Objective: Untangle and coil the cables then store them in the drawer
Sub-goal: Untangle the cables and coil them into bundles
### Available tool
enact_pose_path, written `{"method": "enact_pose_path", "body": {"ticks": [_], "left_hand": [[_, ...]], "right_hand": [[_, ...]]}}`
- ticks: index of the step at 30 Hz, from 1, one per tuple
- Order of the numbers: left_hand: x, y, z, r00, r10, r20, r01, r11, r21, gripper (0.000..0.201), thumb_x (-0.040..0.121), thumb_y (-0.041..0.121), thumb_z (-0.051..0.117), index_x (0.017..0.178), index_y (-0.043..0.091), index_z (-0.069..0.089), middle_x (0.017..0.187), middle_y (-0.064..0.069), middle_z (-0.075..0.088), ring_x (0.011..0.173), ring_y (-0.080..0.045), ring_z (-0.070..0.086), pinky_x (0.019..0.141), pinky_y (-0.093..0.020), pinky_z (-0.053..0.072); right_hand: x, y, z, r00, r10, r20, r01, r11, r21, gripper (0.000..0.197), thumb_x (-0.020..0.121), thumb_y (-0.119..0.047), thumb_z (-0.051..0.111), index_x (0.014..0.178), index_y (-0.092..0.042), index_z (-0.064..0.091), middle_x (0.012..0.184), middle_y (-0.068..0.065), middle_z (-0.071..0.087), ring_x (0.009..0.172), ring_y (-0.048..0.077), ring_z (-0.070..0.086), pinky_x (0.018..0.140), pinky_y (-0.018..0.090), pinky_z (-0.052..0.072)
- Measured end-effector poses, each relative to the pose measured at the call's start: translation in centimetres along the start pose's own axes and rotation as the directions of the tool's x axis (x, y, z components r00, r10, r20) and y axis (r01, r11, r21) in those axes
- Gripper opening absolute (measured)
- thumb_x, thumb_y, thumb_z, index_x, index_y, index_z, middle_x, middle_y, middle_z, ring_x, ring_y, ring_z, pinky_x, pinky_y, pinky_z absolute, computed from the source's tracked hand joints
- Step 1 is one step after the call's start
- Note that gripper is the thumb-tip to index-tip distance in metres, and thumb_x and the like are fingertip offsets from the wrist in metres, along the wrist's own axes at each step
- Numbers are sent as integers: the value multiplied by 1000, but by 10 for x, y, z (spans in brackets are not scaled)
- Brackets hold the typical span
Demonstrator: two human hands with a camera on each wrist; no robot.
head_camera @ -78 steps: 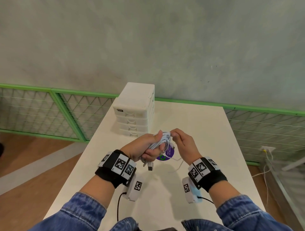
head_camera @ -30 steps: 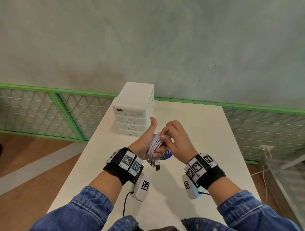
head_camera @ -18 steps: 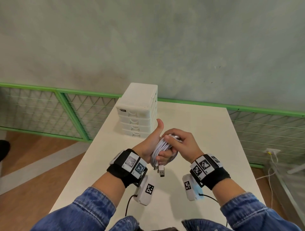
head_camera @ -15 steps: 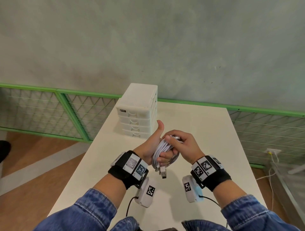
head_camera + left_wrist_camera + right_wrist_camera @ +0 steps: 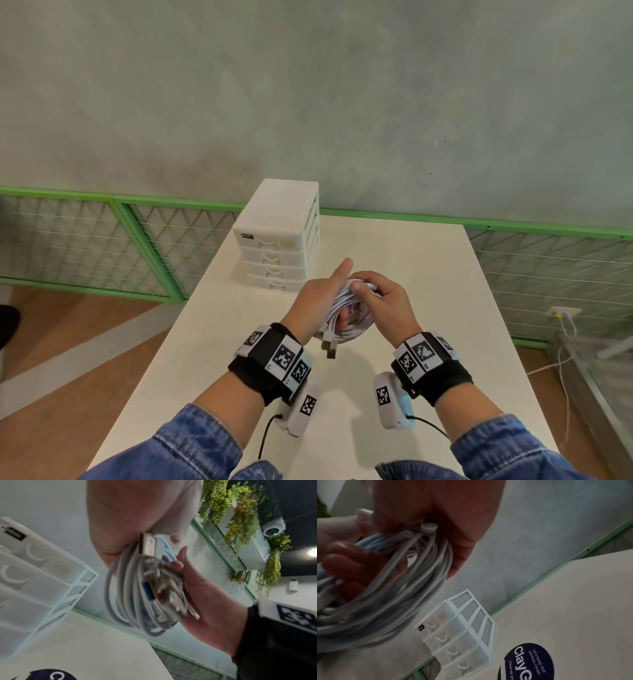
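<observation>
A bundle of white cables [image 5: 352, 322], wound into a coil, hangs between both hands above the middle of the white table [image 5: 462, 325]. My left hand [image 5: 318, 298] has its fingers curled through the loop, thumb sticking up. My right hand [image 5: 380, 298] pinches the top of the coil from the right. USB plugs [image 5: 329, 347] dangle from the coil's near side. In the left wrist view the coil [image 5: 133, 595] shows a metal USB plug [image 5: 148, 546] and a blue-tipped one. In the right wrist view the coil [image 5: 388, 599] is blurred. The white drawer unit [image 5: 275, 246] stands beyond, all drawers closed.
A round dark-blue sticker [image 5: 529, 661] lies on the table under the hands. Green mesh fencing [image 5: 120, 246] runs behind the table along a grey wall. The table's left edge drops to a wooden floor [image 5: 68, 359]. Loose white wires [image 5: 561, 349] hang at the far right.
The loose cable end that trailed on the table is now wound into the coil. My left thumb has lifted, and my right hand has moved onto the top of the coil.
</observation>
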State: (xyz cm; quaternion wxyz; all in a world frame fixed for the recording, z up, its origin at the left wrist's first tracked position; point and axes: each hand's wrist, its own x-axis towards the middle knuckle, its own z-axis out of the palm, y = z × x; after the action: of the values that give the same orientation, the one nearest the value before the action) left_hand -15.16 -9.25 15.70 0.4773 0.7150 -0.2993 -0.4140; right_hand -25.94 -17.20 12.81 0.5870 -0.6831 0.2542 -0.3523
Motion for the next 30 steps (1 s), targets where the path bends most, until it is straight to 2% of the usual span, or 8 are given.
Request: {"method": "enact_pose_path", "body": {"ticks": [4,6,9,14,19,22,25,30], "left_hand": [[-5,5,8,990,96,-103,-100,994,-37,59,84,64,50,70,8,61,46,-3,49,33,-13,45,40,-20,38],[-7,9,11,979,149,-137,-157,987,-45,62,87,58,50,72,0,63,50,-6,55,37,-12,51,42,-22,42],[-7,14,16,958,202,-203,-220,973,-72,60,86,53,55,67,-3,64,62,-19,62,58,-28,63,62,-41,54],[-10,15,21,947,176,-269,-234,952,-200,43,89,42,58,67,6,66,40,8,52,33,-4,48,39,-14,37],[-17,12,25,914,197,-354,-251,961,-114,48,87,46,58,56,10,61,41,5,54,41,-8,52,51,-22,43],[-24,10,24,922,163,-351,-216,970,-116,49,87,46,59,52,12,50,38,5,49,34,-8,45,44,-18,40],[-28,5,16,918,146,-369,-208,969,-134,42,86,46,60,64,12,50,46,-5,51,33,-14,41,39,-21,38],[-12,2,-11,926,133,-353,-204,964,-172,38,89,44,57,84,7,52,50,-3,57,30,-13,44,37,-19,38]], "right_hand": [[-1,-11,3,996,72,-60,-59,979,194,6,79,-12,69,80,-16,73,71,-5,73,71,11,68,67,20,53],[-1,-18,4,988,125,-86,-96,953,286,9,78,-17,69,81,-10,72,73,1,73,70,16,69,64,24,54],[0,-25,6,972,205,-119,-145,912,384,15,77,-23,69,80,-8,72,78,6,72,73,18,69,64,26,55],[-5,-32,3,975,199,-94,-147,906,396,29,78,-32,65,97,-10,70,85,8,72,78,18,68,65,23,54],[-11,-29,10,975,167,-143,-97,910,403,16,89,-22,58,92,-10,68,84,7,70,77,16,68,64,23,53],[-12,-25,20,958,206,-201,-109,906,409,19,87,-25,60,83,-8,66,74,8,67,64,16,66,56,25,53],[-6,-23,31,943,239,-230,-132,906,401,24,85,-27,63,83,-3,65,67,9,64,55,16,62,51,25,52],[16,-20,52,937,238,-255,-146,931,333,26,86,-27,63,69,-8,62,61,6,62,55,15,59,54,26,50]]}}
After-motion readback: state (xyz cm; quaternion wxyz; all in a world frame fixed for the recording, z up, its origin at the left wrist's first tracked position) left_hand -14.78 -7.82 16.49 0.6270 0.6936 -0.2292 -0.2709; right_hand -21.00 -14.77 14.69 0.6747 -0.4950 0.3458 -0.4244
